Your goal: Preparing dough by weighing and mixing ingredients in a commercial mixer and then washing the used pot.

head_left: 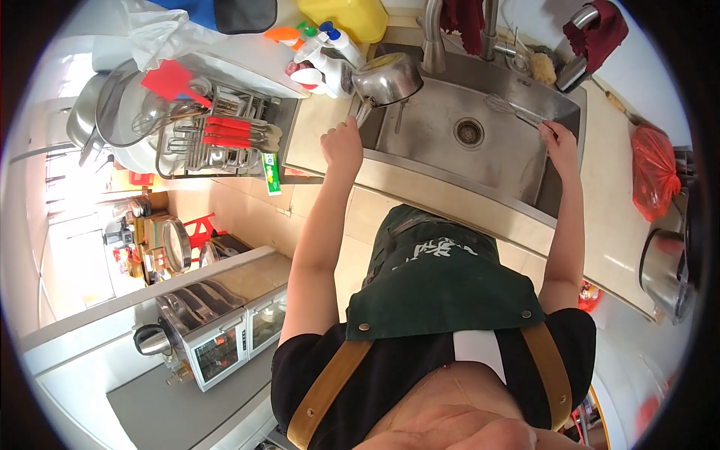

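A metal saucepan (391,81) is tilted over the left side of the stainless steel sink (495,176). My left hand (343,147) is closed around its handle, near the sink's left front corner. Over the sink's right side, my right hand (559,147) grips the handle of a whisk (525,117), whose thin wire end points left toward the back wall of the basin. Between the two hands lies the round drain (469,133). A small slim metal piece (399,118) shows below the pan; its kind is unclear.
Pump bottles (330,64) and a yellow container (352,19) crowd the counter behind the pan. A dish rack (217,139) with red-handled brushes stands at left. Faucets (433,41) rise behind the sink. A sponge (543,67) and a red plastic bag (654,172) are at right.
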The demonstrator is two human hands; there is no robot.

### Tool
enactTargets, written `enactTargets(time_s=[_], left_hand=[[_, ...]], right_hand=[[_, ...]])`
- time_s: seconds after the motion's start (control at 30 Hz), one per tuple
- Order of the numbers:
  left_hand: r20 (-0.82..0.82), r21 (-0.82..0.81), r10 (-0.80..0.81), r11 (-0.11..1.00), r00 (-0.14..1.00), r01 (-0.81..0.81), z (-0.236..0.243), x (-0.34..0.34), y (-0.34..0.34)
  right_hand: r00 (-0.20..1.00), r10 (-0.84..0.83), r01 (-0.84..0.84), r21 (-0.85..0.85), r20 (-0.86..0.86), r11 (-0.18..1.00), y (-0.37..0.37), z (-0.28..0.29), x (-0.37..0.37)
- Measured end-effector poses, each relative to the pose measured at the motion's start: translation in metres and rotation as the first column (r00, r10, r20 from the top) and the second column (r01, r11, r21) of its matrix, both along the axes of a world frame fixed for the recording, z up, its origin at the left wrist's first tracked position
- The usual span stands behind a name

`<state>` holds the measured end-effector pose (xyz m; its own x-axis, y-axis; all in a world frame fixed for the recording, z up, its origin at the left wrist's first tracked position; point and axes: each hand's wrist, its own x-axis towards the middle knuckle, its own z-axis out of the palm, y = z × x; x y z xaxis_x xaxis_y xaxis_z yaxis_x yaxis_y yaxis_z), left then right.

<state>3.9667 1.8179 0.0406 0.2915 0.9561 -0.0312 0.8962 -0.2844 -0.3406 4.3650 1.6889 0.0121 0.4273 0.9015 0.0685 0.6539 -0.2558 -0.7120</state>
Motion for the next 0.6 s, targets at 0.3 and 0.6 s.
enactTargets(time_s=[0.3, 0.6], left_hand=[[0.065, -0.005, -0.014, 1.000, 0.998, 0.014, -0.011, -0.004, -0.009], [0.116, -0.137, 0.023, 0.991, 0.993, -0.007, -0.033, -0.004, -0.017]], right_hand=[[0.981, -0.018, 0.018, -0.003, -0.192, 1.000, -0.011, 0.004, -0.019], [0.998, -0.013, 0.010, -0.059, -0.062, 0.998, -0.022, -0.029, -0.023]])
